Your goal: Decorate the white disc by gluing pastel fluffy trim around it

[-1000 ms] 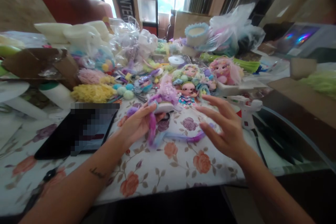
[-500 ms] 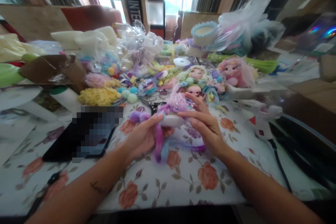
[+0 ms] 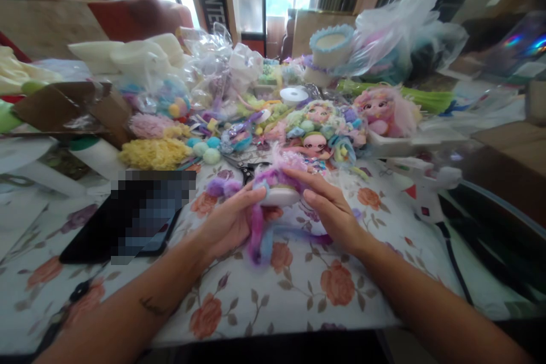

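Observation:
Both hands meet at the middle of a floral tablecloth (image 3: pixel 273 296). My left hand (image 3: pixel 228 222) is closed round a small white piece (image 3: pixel 279 197) wrapped in purple, pink and blue fluffy yarn (image 3: pixel 258 233). My right hand (image 3: pixel 328 207) grips the same piece from the right, fingers pressed along its top. Yarn strands hang down and trail to the right under my right hand.
A dark tablet (image 3: pixel 128 222) lies left of my left hand. Behind the hands sit scissors (image 3: pixel 247 169), doll heads (image 3: pixel 318 136), a pink plush doll (image 3: pixel 381 111), pompoms, yellow fluff (image 3: pixel 153 152) and plastic bags. A white glue gun (image 3: pixel 426 190) with its cord lies at the right.
My right hand was open and apart from the yarn piece a second ago; it has moved left and closed onto it. The left hand kept its hold.

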`<move>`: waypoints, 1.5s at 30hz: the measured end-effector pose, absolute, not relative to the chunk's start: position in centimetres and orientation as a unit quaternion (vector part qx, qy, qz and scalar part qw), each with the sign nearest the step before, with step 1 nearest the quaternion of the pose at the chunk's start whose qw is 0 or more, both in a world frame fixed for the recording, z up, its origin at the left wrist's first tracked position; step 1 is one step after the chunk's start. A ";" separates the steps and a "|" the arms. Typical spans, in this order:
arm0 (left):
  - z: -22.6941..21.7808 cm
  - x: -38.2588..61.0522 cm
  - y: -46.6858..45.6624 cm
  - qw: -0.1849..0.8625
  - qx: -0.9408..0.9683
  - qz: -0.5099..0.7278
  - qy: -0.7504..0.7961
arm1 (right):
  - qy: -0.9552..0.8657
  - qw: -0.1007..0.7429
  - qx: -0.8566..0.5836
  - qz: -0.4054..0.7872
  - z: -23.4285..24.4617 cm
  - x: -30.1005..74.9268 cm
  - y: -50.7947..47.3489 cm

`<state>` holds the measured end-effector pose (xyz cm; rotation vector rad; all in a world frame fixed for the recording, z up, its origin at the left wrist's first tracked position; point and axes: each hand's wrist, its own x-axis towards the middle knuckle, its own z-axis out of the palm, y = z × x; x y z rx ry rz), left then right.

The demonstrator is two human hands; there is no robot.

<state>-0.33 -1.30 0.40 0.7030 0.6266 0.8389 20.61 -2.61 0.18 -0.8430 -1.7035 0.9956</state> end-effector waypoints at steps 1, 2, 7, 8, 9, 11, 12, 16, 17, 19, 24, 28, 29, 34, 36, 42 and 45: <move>0.4 -0.4 -1.3 0.808 0.330 0.390 0.293 | -0.691 0.484 -0.340 0.415 0.1 20.6 -2.5; 0.4 -0.4 -1.3 0.808 0.333 0.387 0.294 | -0.685 0.491 -0.336 0.421 0.0 20.6 -2.5; 0.5 -0.2 -1.4 0.803 0.324 0.399 0.301 | -0.698 0.489 -0.352 0.387 0.3 20.6 -2.5; 0.5 -0.2 -1.3 0.799 0.313 0.412 0.306 | -0.709 0.488 -0.363 0.356 0.4 20.6 -2.6; 0.4 -0.1 -1.2 0.792 0.301 0.429 0.314 | -0.717 0.493 -0.379 0.314 0.6 20.5 -2.7; 0.3 0.1 -0.8 0.767 0.275 0.476 0.331 | -0.713 0.526 -0.414 0.207 0.8 20.2 -3.0; 0.3 0.2 -0.7 0.751 0.265 0.502 0.339 | -0.703 0.548 -0.425 0.158 0.8 20.0 -3.2; 0.1 0.1 -0.1 0.698 0.258 0.571 0.348 | -0.682 0.554 -0.446 0.171 0.3 18.3 -3.6; 0.1 0.0 -0.1 0.693 0.265 0.573 0.347 | -0.679 0.534 -0.453 0.221 0.2 17.8 -3.7; 0.1 -0.1 -0.1 0.688 0.286 0.571 0.346 | -0.661 0.493 -0.462 0.327 -0.1 16.5 -3.8; -0.1 -0.4 -0.2 0.647 0.351 0.578 0.352 | -0.610 0.462 -0.440 0.471 0.1 13.9 -3.7; -0.3 -0.8 -0.1 0.592 0.401 0.576 0.396 | -0.534 0.489 -0.433 0.537 0.7 12.5 -3.4; -0.4 -0.9 0.0 0.578 0.410 0.580 0.400 | -0.501 0.493 -0.425 0.571 0.8 12.2 -3.4; -0.6 -1.3 0.3 0.520 0.459 0.587 0.418 | -0.362 0.496 -0.370 0.697 0.0 11.8 -3.0; -0.6 -1.5 0.5 0.492 0.475 0.588 0.431 | -0.345 0.502 -0.352 0.711 -0.2 12.1 -2.9; -0.4 -1.7 0.9 0.480 0.487 0.595 0.422 | -0.360 0.474 -0.374 0.711 0.8 13.3 -3.0; -0.3 -1.8 1.0 0.496 0.482 0.586 0.422 | -0.359 0.458 -0.383 0.717 1.3 13.8 -3.3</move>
